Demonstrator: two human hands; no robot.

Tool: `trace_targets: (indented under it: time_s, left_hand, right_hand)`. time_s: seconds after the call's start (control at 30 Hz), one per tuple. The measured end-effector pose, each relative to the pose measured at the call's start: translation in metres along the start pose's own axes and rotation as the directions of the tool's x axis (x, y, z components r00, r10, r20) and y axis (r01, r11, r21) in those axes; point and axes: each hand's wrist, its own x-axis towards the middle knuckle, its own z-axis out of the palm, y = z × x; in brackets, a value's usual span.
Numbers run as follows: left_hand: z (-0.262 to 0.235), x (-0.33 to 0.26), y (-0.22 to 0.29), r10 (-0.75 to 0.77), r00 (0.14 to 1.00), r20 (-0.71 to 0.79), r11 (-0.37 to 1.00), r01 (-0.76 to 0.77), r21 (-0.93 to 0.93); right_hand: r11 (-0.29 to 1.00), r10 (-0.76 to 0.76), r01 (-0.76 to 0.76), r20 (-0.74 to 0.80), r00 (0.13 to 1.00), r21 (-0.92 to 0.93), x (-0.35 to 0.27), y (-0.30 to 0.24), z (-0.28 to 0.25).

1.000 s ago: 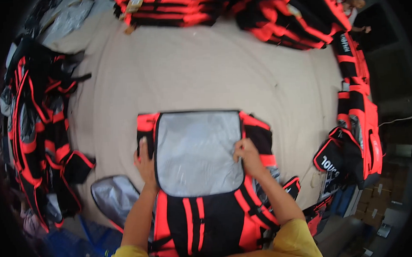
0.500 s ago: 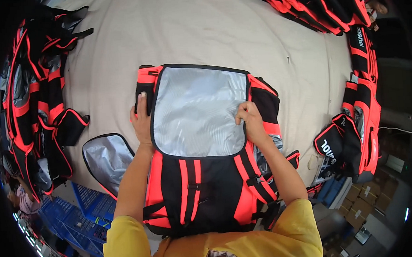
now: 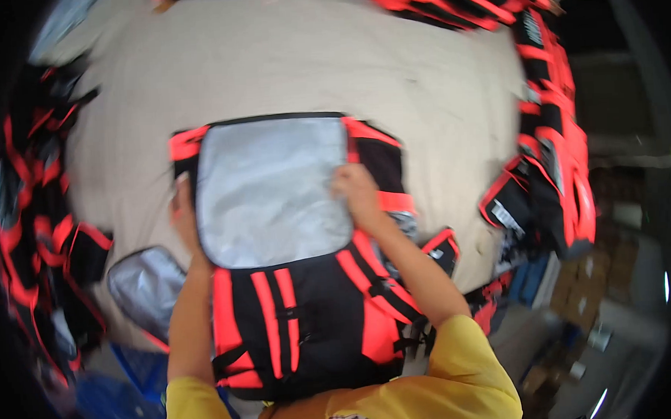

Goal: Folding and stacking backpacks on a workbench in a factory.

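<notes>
A black and neon-red backpack [image 3: 318, 322] lies on the cloth-covered table in front of me, its shoulder straps toward my body. Its flap [image 3: 275, 193], silver-lined with black edging, is spread flat, lining up. My right hand [image 3: 357, 197] is closed in a pinch at the flap's right edge. Along the left side of the flap lies my left hand [image 3: 185, 220], fingers stretched out and somewhat blurred, touching the bag's side. Left of my left forearm rests a separate rounded silver-lined piece [image 3: 148, 285] with dark edging.
More black and red bags are heaped at the left [image 3: 48, 237], the right [image 3: 561, 147] and the far edge [image 3: 439, 3] of the beige cloth [image 3: 269, 59]. Blue plastic crates [image 3: 119, 399] stand below at the lower left. Cardboard boxes [image 3: 578, 289] are at the lower right.
The whole view has shifted and blurred, so the backpack sits farther left in the picture. Both hands keep nearly the same places on the bag.
</notes>
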Motion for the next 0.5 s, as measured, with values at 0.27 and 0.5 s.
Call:
trace_targets:
  time_s: [0.27,0.5]
  left_hand:
    - [-0.021,0.006,0.027,0.319,0.948,-0.014,0.937,-0.313,0.155]
    - [-0.109,-0.011,0.134,-0.149,0.986,-0.073,0.977,0.136,-0.162]
  right_hand:
    - [0.857,-0.313,0.211,-0.150,0.938,-0.470,-0.061,-0.071,-0.067]
    - [0.669,0.133,-0.650,-0.803,0.581,-0.359,-0.275,0.102,-0.206]
